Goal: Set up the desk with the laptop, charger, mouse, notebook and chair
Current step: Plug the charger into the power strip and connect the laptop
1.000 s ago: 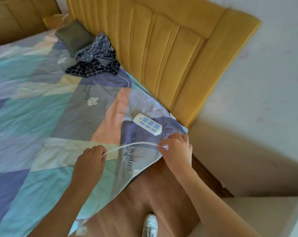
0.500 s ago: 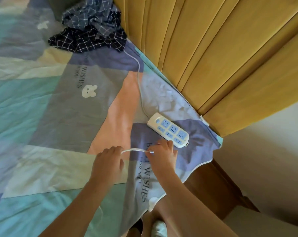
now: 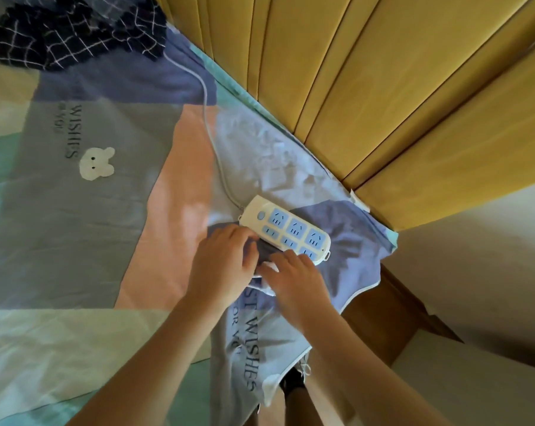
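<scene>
A white power strip (image 3: 286, 230) with blue sockets lies on the patchwork bed cover (image 3: 75, 210) near the bed's corner. Its white cord (image 3: 210, 133) runs up the bed toward the headboard. My left hand (image 3: 223, 265) and my right hand (image 3: 293, 278) are close together at the strip's near edge, both closed around the white charger cable (image 3: 266, 267). Only a short white piece of it shows between them. The fingertips of my right hand touch the strip's lower row of sockets. The charger's plug end is hidden under my fingers.
A yellow padded headboard (image 3: 383, 87) stands right behind the strip. Dark checked clothes (image 3: 69, 35) are heaped at the top left. The wooden bed frame (image 3: 383, 302) and a pale wall (image 3: 475, 272) lie to the right. My shoe (image 3: 293, 379) stands on the floor below.
Both hands have moved up the bed to the power strip and drawn together. The stretch of cable that showed between them is now almost hidden. The camera has leaned in closer.
</scene>
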